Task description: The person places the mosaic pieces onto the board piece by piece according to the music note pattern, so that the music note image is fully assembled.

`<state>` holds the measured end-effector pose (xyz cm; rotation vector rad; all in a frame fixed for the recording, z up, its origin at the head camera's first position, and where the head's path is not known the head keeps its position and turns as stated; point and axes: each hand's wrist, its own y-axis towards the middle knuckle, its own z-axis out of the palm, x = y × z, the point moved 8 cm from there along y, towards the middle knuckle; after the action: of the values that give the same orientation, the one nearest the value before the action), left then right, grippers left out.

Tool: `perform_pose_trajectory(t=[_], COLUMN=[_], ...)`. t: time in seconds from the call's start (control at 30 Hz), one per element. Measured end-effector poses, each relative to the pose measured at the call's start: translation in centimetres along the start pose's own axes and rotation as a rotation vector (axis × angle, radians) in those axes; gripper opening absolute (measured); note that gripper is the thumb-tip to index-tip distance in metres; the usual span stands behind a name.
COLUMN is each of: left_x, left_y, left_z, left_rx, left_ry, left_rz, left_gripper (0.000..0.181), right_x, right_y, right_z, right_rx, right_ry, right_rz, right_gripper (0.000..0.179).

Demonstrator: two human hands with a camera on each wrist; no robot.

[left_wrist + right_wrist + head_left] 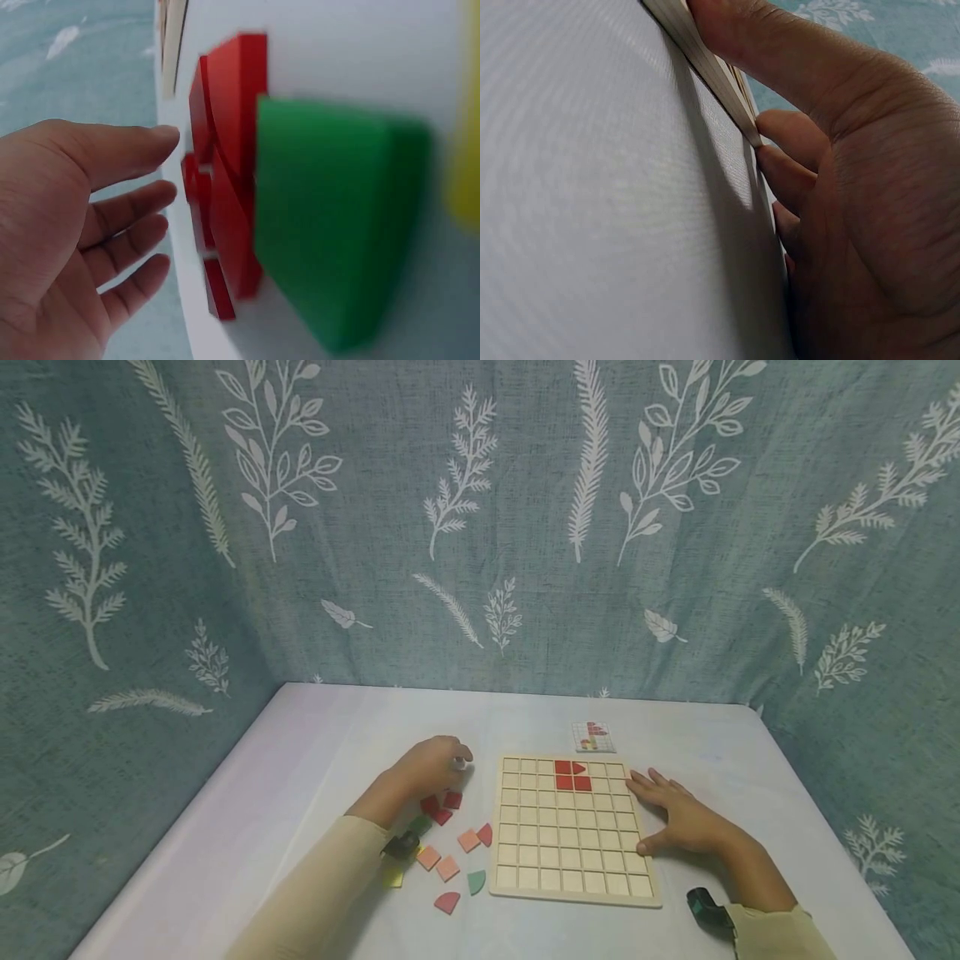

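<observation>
A wooden grid board (528, 816) lies on the table, with several red tiles (564, 782) set in cells near its far edge. My right hand (686, 820) rests along the board's right edge, its thumb and fingertips touching the wooden rim (705, 64). Left of the board, my left hand (433, 767) is over the table just beyond a group of loose red tiles (452, 799). In the left wrist view, the thumb and fingers (154, 146) are spread apart with nothing between them. Red tiles (229, 210) and a large-looking green tile (330, 217) lie close by.
Behind the board is a small pattern card (594, 737) printed with a red and yellow figure. Orange tiles (447, 868), a green quarter-round (476, 882), pink-red quarter-rounds (447, 902) and a yellow tile (393, 878) lie scattered left of the board. A leaf-patterned curtain (480, 527) surrounds the table.
</observation>
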<state>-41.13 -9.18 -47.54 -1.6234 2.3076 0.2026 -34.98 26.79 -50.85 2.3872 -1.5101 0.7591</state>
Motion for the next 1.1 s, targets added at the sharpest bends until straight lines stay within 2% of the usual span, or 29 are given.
perform_pose_trajectory(t=[0.2, 0.37, 0.5, 0.63, 0.77, 0.97, 1.1], left_x=[1.0, 1.3, 1.1, 0.4, -1.1, -4.4, -6.4], left_y=[-0.4, -0.4, -0.2, 0.4, 1.2, 2.6, 3.8], left_z=[0.3, 0.7, 0.8, 0.6, 0.5, 0.7, 0.8], left_rx=[0.027, 0.059, 0.056, 0.025, -0.007, -0.033, -0.023], left_ry=[0.015, -0.023, -0.018, -0.013, 0.007, 0.039, 0.014], left_rz=[-0.018, -0.046, -0.031, -0.004, 0.079, 0.275, 0.336], left_gripper=[0.018, 0.019, 0.019, 0.020, 0.017, 0.013, 0.015], right_x=[-0.1, 0.0, 0.0, 0.0, -0.1, 0.0, 0.2], right_y=[0.0, 0.0, 0.0, 0.0, 0.0, 0.1, 0.0], right_z=[0.0, 0.0, 0.0, 0.0, -0.1, 0.0, -0.1], right_rx=[-0.001, 0.000, 0.002, -0.002, -0.006, -0.007, -0.011], right_ry=[-0.006, -0.003, 0.000, 0.003, 0.013, 0.011, 0.007], right_rz=[0.002, 0.001, 0.002, 0.004, 0.008, 0.006, 0.005], right_gripper=[0.115, 0.115, 0.115, 0.114, 0.114, 0.115, 0.116])
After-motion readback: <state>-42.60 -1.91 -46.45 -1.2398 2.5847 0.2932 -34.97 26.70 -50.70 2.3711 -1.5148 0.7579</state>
